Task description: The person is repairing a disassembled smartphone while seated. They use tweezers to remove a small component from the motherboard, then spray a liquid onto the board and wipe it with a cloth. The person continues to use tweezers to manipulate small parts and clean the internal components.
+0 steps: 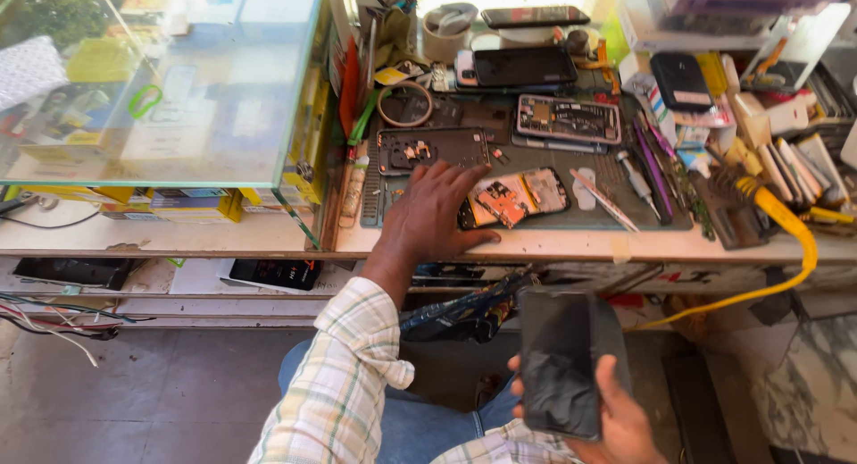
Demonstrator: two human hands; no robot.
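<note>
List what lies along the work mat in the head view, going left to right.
Left hand → opened phone with orange parts → white plastic tool → metal tweezers → purple-handled screwdriver → yellow cable.

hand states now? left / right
Left hand: open, fingers spread, flat on the work mat beside the opened phone.
Right hand: closed around a dark phone.

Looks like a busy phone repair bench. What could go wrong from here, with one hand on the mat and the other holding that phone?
The left hand rests beside an opened phone with bare boards; a nudge could perhaps scatter or damage small parts. The right hand holds a dark phone over the floor, away from the bench, so a slip might drop it. The yellow cable hangs off the bench edge and could snag.
</note>
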